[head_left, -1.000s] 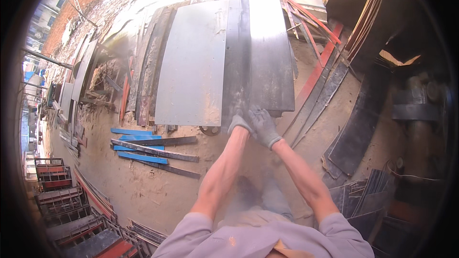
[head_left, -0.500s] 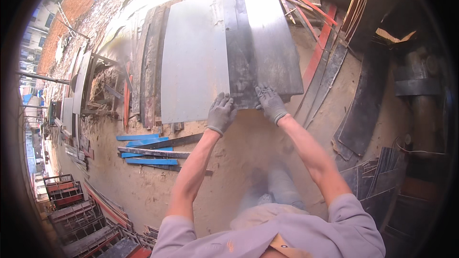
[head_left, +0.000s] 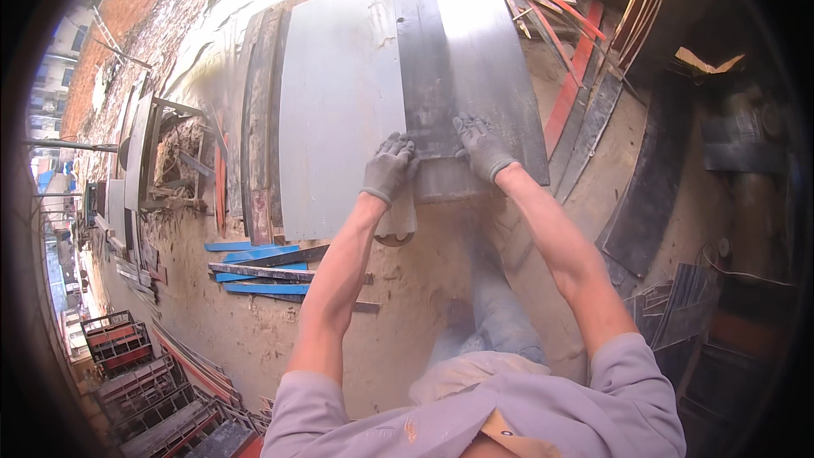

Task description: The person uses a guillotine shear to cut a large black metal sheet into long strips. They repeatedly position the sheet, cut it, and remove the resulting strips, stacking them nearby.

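A long grey metal sheet [head_left: 428, 68] lies on top of a stack of flat grey sheets [head_left: 339, 110] on sandy ground. My left hand [head_left: 388, 168], in a grey work glove, grips the near left edge of that top sheet. In the same kind of glove, my right hand [head_left: 481, 146] presses on the sheet's near end, fingers spread over its surface. Both bare forearms reach forward from the lower edge. A wider shiny sheet [head_left: 492, 59] shows beneath on the right.
Blue and dark metal strips [head_left: 263, 267] lie on the ground at left. Red and dark bars [head_left: 577, 93] lean at right, with dark curved panels [head_left: 644, 203] beyond. Red metal frames [head_left: 127, 356] are stacked at lower left. A brick wall [head_left: 93, 42] stands far left.
My hands have moved apart and farther along the sheet's near end. The view has come closer to the stack, and the sheets now look larger.
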Action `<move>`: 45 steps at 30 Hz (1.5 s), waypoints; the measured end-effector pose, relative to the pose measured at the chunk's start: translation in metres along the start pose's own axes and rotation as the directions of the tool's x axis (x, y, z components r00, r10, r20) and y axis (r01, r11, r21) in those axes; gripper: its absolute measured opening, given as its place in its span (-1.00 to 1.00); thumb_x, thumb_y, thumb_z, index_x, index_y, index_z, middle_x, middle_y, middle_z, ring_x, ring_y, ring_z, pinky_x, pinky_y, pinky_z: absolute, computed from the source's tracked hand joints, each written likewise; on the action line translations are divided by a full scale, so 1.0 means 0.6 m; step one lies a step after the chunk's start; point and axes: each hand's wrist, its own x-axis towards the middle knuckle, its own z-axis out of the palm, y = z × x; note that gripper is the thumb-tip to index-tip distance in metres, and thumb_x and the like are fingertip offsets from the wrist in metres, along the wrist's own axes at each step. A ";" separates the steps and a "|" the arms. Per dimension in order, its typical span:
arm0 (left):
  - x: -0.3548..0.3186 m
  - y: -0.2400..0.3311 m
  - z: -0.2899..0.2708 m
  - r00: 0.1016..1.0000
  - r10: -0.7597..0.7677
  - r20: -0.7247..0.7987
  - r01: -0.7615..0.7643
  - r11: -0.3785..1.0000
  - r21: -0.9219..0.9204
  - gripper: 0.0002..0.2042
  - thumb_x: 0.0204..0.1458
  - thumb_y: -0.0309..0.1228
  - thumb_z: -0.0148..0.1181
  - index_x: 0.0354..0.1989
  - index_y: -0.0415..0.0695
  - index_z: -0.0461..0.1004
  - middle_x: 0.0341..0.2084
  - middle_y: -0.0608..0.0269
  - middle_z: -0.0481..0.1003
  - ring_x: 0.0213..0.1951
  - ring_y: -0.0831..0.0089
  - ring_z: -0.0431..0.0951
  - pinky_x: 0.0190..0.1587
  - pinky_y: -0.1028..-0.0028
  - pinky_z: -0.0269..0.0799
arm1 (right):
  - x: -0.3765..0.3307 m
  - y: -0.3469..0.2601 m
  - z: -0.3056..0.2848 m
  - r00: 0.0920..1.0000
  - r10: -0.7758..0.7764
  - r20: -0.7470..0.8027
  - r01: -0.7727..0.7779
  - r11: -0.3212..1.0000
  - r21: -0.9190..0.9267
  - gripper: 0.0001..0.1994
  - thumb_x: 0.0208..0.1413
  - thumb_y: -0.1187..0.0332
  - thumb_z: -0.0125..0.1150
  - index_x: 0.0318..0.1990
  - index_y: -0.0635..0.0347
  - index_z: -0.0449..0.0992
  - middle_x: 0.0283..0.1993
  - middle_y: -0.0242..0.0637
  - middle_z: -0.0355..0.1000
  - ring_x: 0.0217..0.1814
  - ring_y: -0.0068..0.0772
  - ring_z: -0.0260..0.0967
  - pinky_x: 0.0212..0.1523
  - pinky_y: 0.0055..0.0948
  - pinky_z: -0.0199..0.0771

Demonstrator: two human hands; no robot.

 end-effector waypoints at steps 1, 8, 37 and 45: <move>0.016 -0.009 0.002 0.999 0.022 -0.031 -0.023 1.000 -0.009 -0.70 0.14 -0.27 0.12 -0.06 -0.17 0.57 0.08 0.11 0.50 0.21 0.17 0.40 0.25 0.25 0.31 | 0.016 0.009 -0.002 1.000 -0.005 -0.007 0.005 1.000 -0.015 -0.35 0.17 0.33 0.00 0.42 0.28 0.03 0.47 0.02 0.02 0.53 -0.04 -0.07 0.49 -0.18 -0.12; 0.131 -0.071 0.007 0.997 0.075 -0.004 -0.075 0.997 -0.007 -0.74 0.10 -0.32 0.14 -0.07 -0.11 0.56 0.08 0.15 0.49 0.20 0.16 0.42 0.18 0.26 0.41 | 0.123 0.068 -0.015 0.998 0.014 0.062 -0.010 0.998 -0.062 -0.36 0.15 0.41 -0.04 0.42 0.25 0.05 0.47 0.01 0.02 0.55 -0.05 -0.13 0.51 -0.17 -0.18; 0.463 -0.114 -0.093 0.656 -0.598 0.461 0.320 -0.333 -0.887 -0.84 0.20 -0.49 0.05 -0.17 -0.34 0.44 -0.34 -0.01 0.55 -0.32 0.23 0.60 -0.29 0.38 0.63 | 0.399 0.117 -0.226 0.734 0.546 0.405 -0.472 -0.019 0.881 -0.68 0.20 0.13 0.13 -0.41 0.21 0.50 -0.57 -0.29 0.48 -0.71 -0.51 0.35 -0.73 -0.51 0.28; -0.146 0.084 -0.169 0.503 -0.751 0.428 0.380 -0.253 -0.890 -0.86 0.18 -0.47 0.08 -0.21 -0.27 0.52 -0.44 0.30 0.52 -0.44 0.54 0.54 -0.35 0.47 0.55 | -0.091 -0.083 -0.113 0.783 0.608 0.127 -0.405 0.345 0.847 -0.67 0.25 0.11 0.14 -0.34 0.24 0.50 -0.43 -0.36 0.46 -0.40 -0.58 0.33 -0.36 -0.49 0.35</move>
